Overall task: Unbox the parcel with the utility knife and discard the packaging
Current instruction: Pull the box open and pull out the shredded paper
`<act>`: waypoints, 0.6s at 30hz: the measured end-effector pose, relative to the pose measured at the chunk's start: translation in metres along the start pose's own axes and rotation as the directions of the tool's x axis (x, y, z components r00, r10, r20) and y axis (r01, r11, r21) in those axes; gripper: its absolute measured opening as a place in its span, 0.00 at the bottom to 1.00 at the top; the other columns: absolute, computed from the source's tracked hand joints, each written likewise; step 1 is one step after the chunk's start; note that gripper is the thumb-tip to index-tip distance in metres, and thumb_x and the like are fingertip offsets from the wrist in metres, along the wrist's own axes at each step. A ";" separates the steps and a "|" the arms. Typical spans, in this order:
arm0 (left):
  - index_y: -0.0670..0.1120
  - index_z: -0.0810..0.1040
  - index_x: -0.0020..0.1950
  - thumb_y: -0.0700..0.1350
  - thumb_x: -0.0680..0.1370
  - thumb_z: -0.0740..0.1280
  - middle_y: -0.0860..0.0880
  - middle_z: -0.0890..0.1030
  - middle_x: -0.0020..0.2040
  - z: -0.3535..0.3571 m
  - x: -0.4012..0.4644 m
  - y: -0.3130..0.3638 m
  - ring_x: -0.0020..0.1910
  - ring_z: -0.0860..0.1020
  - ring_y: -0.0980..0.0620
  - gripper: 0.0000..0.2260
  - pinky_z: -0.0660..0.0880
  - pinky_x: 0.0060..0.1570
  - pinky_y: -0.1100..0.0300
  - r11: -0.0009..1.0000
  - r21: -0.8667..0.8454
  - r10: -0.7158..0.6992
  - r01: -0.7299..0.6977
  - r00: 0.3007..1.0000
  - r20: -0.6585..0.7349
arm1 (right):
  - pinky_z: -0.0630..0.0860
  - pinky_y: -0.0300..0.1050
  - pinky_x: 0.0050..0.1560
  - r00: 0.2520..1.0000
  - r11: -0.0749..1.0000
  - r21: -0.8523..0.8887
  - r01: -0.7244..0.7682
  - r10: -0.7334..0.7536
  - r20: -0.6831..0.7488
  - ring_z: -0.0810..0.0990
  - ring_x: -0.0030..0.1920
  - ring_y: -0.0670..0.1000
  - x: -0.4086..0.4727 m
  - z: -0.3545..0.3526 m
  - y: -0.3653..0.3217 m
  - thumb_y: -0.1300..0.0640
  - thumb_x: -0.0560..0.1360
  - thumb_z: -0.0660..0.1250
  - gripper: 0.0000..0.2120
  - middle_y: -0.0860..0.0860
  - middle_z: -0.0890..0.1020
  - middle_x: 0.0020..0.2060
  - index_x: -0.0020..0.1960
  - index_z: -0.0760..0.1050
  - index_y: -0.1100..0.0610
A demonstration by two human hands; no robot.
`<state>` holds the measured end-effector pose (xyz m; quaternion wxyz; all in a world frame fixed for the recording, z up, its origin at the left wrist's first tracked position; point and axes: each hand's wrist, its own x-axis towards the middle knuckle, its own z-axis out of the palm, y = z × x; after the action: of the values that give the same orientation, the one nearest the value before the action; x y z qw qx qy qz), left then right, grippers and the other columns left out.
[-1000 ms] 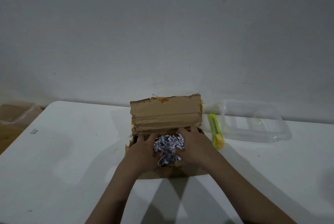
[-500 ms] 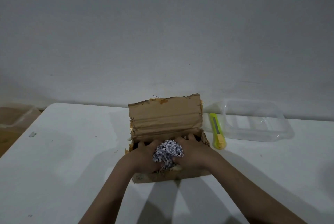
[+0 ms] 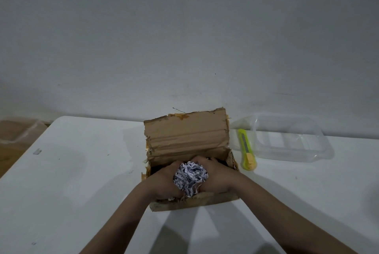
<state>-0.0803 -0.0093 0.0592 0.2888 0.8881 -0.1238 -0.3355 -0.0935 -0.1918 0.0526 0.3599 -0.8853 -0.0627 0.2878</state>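
Observation:
A worn brown cardboard box (image 3: 185, 136) stands in the middle of the white table (image 3: 71, 182) with its lid flap raised toward the wall. Inside it, my left hand (image 3: 164, 181) and my right hand (image 3: 217, 175) press from both sides on a ball of shredded white and blue paper (image 3: 190, 178). The wad sits just above the box's front wall. A yellow-green utility knife (image 3: 247, 151) lies on the table right of the box, touched by neither hand. What else is in the box is hidden by my hands and the paper.
A clear plastic container (image 3: 291, 139) sits at the back right, next to the knife. A grey wall rises just behind the table. Brown flooring and a plastic-wrapped thing (image 3: 18, 130) show past the table's left edge.
Both hands have squeezed the loose shredded paper into a tighter ball and raised it slightly in the box. The box and knife have stayed put.

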 end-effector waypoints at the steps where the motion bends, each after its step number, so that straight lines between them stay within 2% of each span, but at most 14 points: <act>1: 0.53 0.65 0.68 0.45 0.69 0.75 0.54 0.74 0.60 0.002 -0.001 -0.001 0.59 0.73 0.55 0.31 0.70 0.57 0.63 1.000 -0.029 0.010 -0.010 1.000 -0.020 | 0.71 0.49 0.63 1.000 1.000 0.007 0.014 -0.014 -0.015 0.68 0.64 0.50 0.000 0.000 0.000 0.48 0.65 0.73 0.29 0.50 0.73 0.61 0.63 0.64 0.41; 4: 0.52 0.67 0.66 0.45 0.68 0.76 0.54 0.75 0.60 0.006 -0.003 -0.005 0.59 0.73 0.56 0.30 0.71 0.56 0.66 0.995 -0.087 0.035 -0.042 0.997 -0.074 | 0.74 0.47 0.61 0.996 0.995 0.057 0.078 -0.075 -0.053 0.75 0.60 0.48 -0.003 0.000 0.000 0.51 0.65 0.75 0.28 0.48 0.76 0.60 0.62 0.69 0.46; 7: 0.52 0.68 0.64 0.44 0.68 0.76 0.55 0.75 0.58 0.006 -0.008 -0.004 0.54 0.73 0.61 0.29 0.70 0.45 0.76 0.987 -0.150 0.046 -0.060 0.994 -0.095 | 0.75 0.44 0.60 0.991 0.984 0.129 0.124 -0.115 -0.074 0.78 0.57 0.47 -0.007 -0.001 -0.001 0.56 0.67 0.75 0.25 0.48 0.79 0.58 0.61 0.72 0.52; 12: 0.51 0.70 0.62 0.37 0.66 0.77 0.52 0.76 0.57 0.005 -0.012 -0.006 0.54 0.74 0.58 0.28 0.73 0.44 0.71 0.954 -0.299 -0.006 -0.028 0.994 -0.112 | 0.76 0.38 0.53 0.983 0.965 0.220 0.144 -0.113 -0.146 0.80 0.51 0.43 -0.010 0.002 0.002 0.59 0.66 0.76 0.20 0.47 0.83 0.51 0.57 0.77 0.52; 16: 0.51 0.72 0.59 0.37 0.64 0.77 0.53 0.77 0.55 0.006 -0.014 -0.006 0.53 0.75 0.58 0.27 0.73 0.44 0.70 0.931 -0.363 -0.022 -0.035 0.988 -0.152 | 0.74 0.31 0.48 0.977 0.957 0.245 0.154 -0.111 -0.182 0.81 0.49 0.40 -0.013 0.003 0.002 0.58 0.65 0.77 0.19 0.46 0.84 0.49 0.55 0.78 0.51; 18: 0.50 0.73 0.59 0.38 0.63 0.78 0.52 0.78 0.55 0.006 -0.015 -0.007 0.54 0.76 0.56 0.28 0.76 0.48 0.66 0.920 -0.389 -0.025 -0.050 0.982 -0.185 | 0.75 0.31 0.47 0.972 0.954 0.250 0.166 -0.116 -0.204 0.81 0.48 0.40 -0.015 0.002 0.001 0.57 0.65 0.78 0.19 0.46 0.84 0.48 0.54 0.79 0.51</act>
<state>-0.0953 -0.0004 0.0589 0.4731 0.8390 -0.0324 -0.2669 -0.1070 -0.1957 0.0580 0.4991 -0.8454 -0.0528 0.1827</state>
